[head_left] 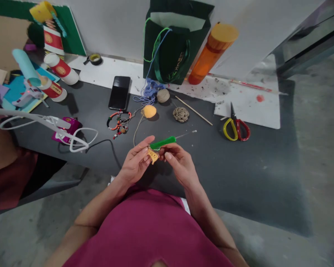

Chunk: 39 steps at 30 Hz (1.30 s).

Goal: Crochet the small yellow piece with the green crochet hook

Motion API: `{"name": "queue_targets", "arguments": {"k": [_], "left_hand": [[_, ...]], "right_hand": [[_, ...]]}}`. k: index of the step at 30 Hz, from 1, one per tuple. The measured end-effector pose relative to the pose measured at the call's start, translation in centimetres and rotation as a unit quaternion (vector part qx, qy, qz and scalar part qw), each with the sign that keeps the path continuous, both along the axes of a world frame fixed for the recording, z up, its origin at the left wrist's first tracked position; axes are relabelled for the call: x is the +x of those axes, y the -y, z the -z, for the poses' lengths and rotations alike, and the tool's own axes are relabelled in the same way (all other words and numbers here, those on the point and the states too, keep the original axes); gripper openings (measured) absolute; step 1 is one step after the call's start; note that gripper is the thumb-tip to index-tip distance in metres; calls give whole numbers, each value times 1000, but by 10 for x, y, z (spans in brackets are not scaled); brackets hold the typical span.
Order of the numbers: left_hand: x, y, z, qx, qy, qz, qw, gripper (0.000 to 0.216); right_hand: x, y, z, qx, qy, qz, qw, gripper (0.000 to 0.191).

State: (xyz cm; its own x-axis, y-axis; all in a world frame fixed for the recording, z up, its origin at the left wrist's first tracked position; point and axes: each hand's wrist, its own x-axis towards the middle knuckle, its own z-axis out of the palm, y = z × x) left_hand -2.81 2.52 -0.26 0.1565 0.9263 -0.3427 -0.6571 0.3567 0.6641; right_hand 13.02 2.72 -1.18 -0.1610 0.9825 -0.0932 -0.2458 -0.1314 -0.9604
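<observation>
A small piece of yellow crochet is pinched between the thumb and fingers of my left hand. My right hand is closed, thumb against fingers, at the right edge of that piece. Just beyond the fingertips is a green-handled crochet hook, its thin metal shaft pointing right; whether my fingers touch it I cannot tell. A ball of yellow yarn rests on the dark table a little farther off. From near it a thin strand runs down toward my left hand.
Behind are a phone, blue yarn, a beige yarn ball, a brown coiled piece, a wooden stick and a beaded bracelet. Scissors lie right. A green bag and orange bottle stand at the wall.
</observation>
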Motion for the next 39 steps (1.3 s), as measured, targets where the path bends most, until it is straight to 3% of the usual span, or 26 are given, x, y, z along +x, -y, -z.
{"name": "queue_targets", "arguments": {"k": [4, 10, 20, 26, 31, 39], "left_hand": [[2, -3, 0, 13, 2, 39, 999, 34], [3, -3, 5, 30, -43, 79, 996, 38], [0, -3, 21, 61, -115, 75, 989, 38], [0, -1, 25, 54, -99, 80, 990, 35], [1, -2, 18, 31, -61, 81, 994, 31], [0, -6, 10, -43, 60, 66, 995, 23]], "right_hand": [[0, -1, 2, -14, 45, -10, 999, 39], [-3, -3, 1, -25, 36, -31, 999, 30], [-1, -3, 4, -46, 17, -46, 998, 32], [2, -4, 2, -54, 20, -35, 998, 33], [-3, -4, 2, -38, 33, -25, 998, 34], [-13, 5, -3, -25, 50, 16, 998, 37]]}}
